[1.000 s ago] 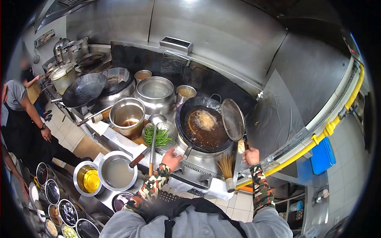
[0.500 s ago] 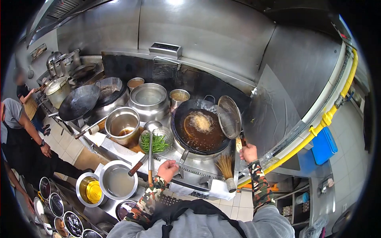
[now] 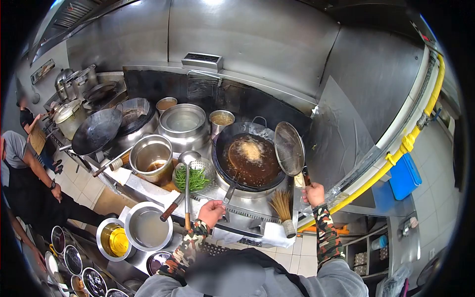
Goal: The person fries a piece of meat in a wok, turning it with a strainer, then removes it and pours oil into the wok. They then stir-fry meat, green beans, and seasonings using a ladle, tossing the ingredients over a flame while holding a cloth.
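My right hand (image 3: 313,194) grips the handle of a round mesh strainer (image 3: 289,148), which is held tilted by the right rim of a wok (image 3: 225,129). Hot-looking brown oil (image 3: 247,173) fills the wok, and a pale, foamy lump of food (image 3: 251,151) bubbles at its centre. My left hand (image 3: 212,213) is loosely closed in front of the wok, near its handle (image 3: 230,192) but apart from it; nothing shows in its fingers. To its left, a ladle (image 3: 188,157) lies across a perforated skimmer (image 3: 208,169) holding green beans (image 3: 192,179).
A bamboo wok brush (image 3: 282,205) stands at the stove's front right. Left are a deep steel pot (image 3: 151,143), a second wok (image 3: 96,129) and a bowl of cloudy liquid (image 3: 127,222). A yellow pipe (image 3: 366,187) runs along the right. A co-worker (image 3: 29,183) stands at left.
The strainer has shifted slightly right, and my right hand has moved a little right and down with it. My left hand stays closed near the wok handle. The oil keeps bubbling.
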{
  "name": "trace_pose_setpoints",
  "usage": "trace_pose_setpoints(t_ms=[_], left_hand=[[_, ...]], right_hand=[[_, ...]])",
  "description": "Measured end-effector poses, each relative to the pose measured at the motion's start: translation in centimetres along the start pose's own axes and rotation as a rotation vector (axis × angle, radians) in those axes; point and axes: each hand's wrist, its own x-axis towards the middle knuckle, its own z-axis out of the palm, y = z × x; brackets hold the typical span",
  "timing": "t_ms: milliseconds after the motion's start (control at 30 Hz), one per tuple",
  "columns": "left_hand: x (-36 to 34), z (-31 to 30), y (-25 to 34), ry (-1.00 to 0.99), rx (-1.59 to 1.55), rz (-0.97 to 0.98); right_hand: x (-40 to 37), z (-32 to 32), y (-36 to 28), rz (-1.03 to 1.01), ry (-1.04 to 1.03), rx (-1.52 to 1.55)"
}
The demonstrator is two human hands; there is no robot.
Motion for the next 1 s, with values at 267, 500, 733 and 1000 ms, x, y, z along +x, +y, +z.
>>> trace_pose_setpoints(t_ms=[267, 500, 733, 1000], left_hand=[[-0.3, 0.0, 0.3, -0.038, -0.004, -0.031], [-0.5, -0.3, 0.1, -0.034, 0.050, -0.053], [-0.7, 0.0, 0.3, -0.028, 0.051, -0.071], [-0.8, -0.1, 0.2, 0.008, -0.014, -0.071]], right_hand=[[-0.1, -0.1, 0.2, -0.010, 0.007, -0.057], [-0.5, -0.3, 0.8, 0.041, -0.021, -0.035], [-1.2, -0.3, 1.3, 0.026, 0.003, -0.060], [-2.2, 0.1, 1.7, 0.056, 0.013, 0.015]])
